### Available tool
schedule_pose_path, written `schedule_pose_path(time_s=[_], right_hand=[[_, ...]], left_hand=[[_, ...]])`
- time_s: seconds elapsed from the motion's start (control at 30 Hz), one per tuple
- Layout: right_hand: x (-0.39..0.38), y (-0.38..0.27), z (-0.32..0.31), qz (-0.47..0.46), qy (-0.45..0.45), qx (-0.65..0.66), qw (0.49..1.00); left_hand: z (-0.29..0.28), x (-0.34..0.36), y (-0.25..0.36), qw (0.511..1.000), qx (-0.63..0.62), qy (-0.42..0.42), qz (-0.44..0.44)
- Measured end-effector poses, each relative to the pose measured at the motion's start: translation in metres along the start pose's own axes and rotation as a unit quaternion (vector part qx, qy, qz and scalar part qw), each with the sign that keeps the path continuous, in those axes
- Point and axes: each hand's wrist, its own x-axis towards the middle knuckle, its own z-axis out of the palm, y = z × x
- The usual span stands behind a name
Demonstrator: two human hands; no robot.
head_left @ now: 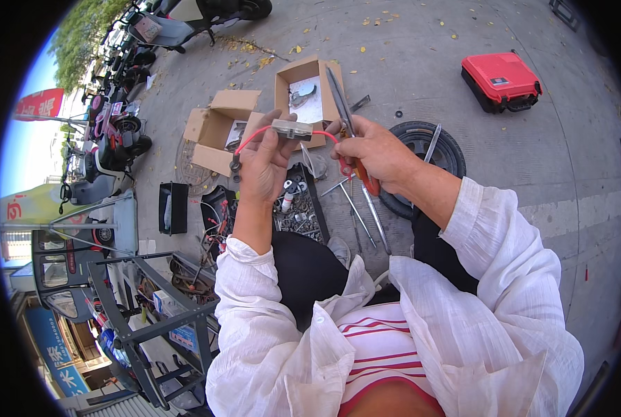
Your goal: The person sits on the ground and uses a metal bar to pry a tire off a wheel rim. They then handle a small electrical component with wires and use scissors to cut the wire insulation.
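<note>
Clear case (293, 129) hanging between the hands at twelve o'clock!
Left hand (265, 156) is pinching it, right hand (374, 154) is gripping pliers (343, 108) aiming near eleven; its long axis is running nine to three, red wire (249, 137) leaving both ends. Seemingly wire work, calling for steady holding.

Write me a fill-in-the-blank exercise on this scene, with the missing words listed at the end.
1. The left hand holds a small block with a wire coloured ____.
2. The right hand, gripping a long metal tool, comes out of a sleeve coloured ____.
3. Both open boxes on the ground are made of ____.
4. In the picture, the hard case lies to the ____ of the black wheel.

Missing words: red; white; cardboard; right.
</note>
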Motion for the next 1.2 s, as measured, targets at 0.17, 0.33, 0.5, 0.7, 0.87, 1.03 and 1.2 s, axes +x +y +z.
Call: schedule_pose_path(time_s=[0.17,0.33,0.5,0.7,0.87,1.03,1.2], right_hand=[[0.0,-0.002,0.002,0.005,0.0,-0.01,1.0],[-0.008,-0.011,0.001,0.007,0.061,-0.005,0.998],[-0.025,-0.011,-0.03,-0.015,0.043,0.044,0.998],[-0.052,-0.022,-0.07,-0.032,0.112,0.035,0.993],[-0.044,-0.027,-0.099,-0.03,0.17,0.027,0.985],[-0.017,-0.033,-0.121,0.01,0.227,-0.062,0.972],[0.008,-0.036,-0.206,0.056,0.32,-0.097,0.941]], left_hand=[[0.0,-0.004,0.002,0.999,0.028,-0.017,-0.022],[-0.017,0.003,0.029,0.996,0.004,0.077,0.044],[-0.148,-0.038,0.06,0.925,-0.064,0.35,0.138],[-0.329,-0.193,-0.004,0.779,-0.093,0.619,0.043],[-0.391,-0.295,-0.086,0.68,-0.168,0.714,-0.028],[-0.417,-0.291,-0.13,0.641,0.024,0.762,-0.092],[-0.494,-0.318,-0.122,0.587,0.311,0.736,-0.13]])
